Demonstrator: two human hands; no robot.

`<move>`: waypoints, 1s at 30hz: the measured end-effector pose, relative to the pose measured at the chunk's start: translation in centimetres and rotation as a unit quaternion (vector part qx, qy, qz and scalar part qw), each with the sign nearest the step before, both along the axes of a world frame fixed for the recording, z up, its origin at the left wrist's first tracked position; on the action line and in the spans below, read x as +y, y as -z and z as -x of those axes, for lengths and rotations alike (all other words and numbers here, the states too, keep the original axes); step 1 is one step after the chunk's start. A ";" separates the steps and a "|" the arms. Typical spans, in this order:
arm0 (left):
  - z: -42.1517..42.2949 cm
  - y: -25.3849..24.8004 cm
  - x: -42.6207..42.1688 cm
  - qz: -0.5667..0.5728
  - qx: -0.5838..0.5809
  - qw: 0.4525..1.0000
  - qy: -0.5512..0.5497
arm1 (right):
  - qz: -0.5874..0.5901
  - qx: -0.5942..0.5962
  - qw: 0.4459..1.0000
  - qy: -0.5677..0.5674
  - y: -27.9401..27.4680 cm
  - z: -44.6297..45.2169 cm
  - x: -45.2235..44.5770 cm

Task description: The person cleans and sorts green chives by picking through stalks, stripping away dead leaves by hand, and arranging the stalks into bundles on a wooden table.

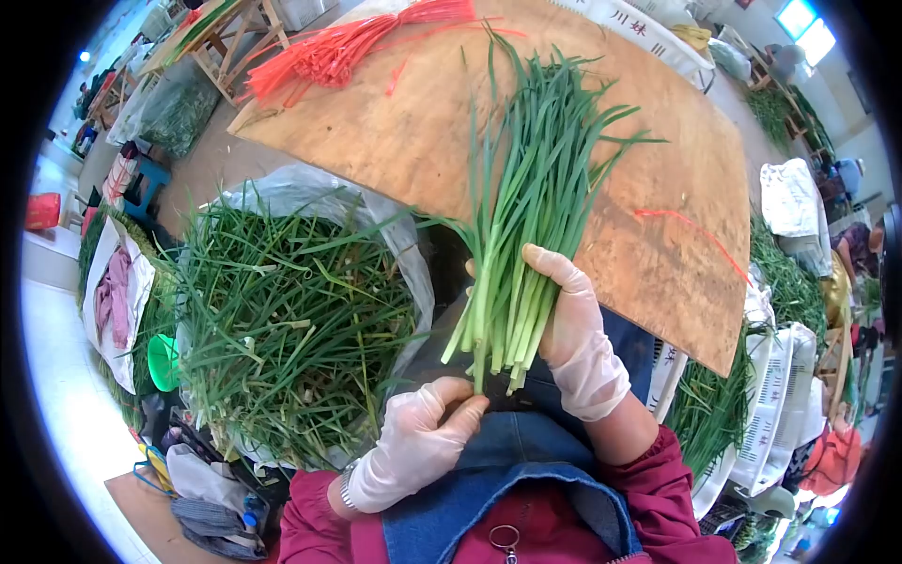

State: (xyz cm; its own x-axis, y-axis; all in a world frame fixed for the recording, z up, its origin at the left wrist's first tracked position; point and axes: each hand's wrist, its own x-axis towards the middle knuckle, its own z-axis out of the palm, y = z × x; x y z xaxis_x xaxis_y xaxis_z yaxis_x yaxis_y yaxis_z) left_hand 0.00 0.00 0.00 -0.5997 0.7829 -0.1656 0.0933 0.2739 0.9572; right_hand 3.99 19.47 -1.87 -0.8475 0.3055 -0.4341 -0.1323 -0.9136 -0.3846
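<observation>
"While your right hand in its thin white glove (578, 348) grips the bunch of long green stalks (540, 169) mid-frame, what could go wrong?"

"Your left hand (413, 446), gloved likewise, pinches one pale stalk (480, 362) near its lower end; too sharp a tug might snap it or drag neighbours down. Should your right fingers slacken (that glove looks wrinkled), stems could drop toward the heap of tangled green leaves (291, 310), left of centre."

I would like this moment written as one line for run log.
left hand: pinching one stalk by its base | right hand: holding garlic chive bunch | leaves: over wooden board | red strips: board's far side
</observation>
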 end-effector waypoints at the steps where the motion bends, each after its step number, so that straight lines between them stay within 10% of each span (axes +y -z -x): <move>1: 0.1 0.1 0.1 0.005 -0.005 1.000 -0.011 | -0.008 -0.002 1.000 0.009 0.4 0.1 0.0; 8: 2.1 -2.8 1.3 0.015 0.253 0.959 0.130 | -0.004 -0.044 0.997 0.060 0.3 -0.2 -1.0; 12: 3.3 -5.9 0.4 0.005 0.034 0.999 -0.004 | 0.010 -0.038 0.999 0.037 0.6 -1.1 -0.5; 15: 5.7 -3.8 3.1 0.070 0.159 0.981 -0.090 | -0.006 -0.031 0.999 0.024 0.1 -1.1 -0.8; 19: 5.0 -0.8 5.9 -0.011 0.123 0.990 0.070 | -0.047 -0.066 0.996 0.049 0.1 -1.5 -0.8; 24: -0.4 -0.1 6.8 0.062 0.482 0.870 0.086 | -0.045 -0.057 0.997 0.036 -0.3 -2.6 -0.9; 27: 0.0 -1.6 6.5 0.020 0.480 0.867 0.133 | -0.099 -0.091 0.991 0.023 -0.3 -3.6 -0.6; 30: 3.8 -0.6 5.7 -0.120 0.234 0.941 0.213 | -0.110 -0.129 0.985 0.010 -1.4 -4.1 -0.3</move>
State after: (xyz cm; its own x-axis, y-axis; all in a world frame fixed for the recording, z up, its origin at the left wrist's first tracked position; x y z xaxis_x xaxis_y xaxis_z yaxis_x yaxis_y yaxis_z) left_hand -3.82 5.73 0.58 -0.1853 0.9501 0.2507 0.5730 -0.1028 0.8131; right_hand 8.04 19.17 -0.51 -0.7106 0.4324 -0.5550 -0.0222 -0.8022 -0.5966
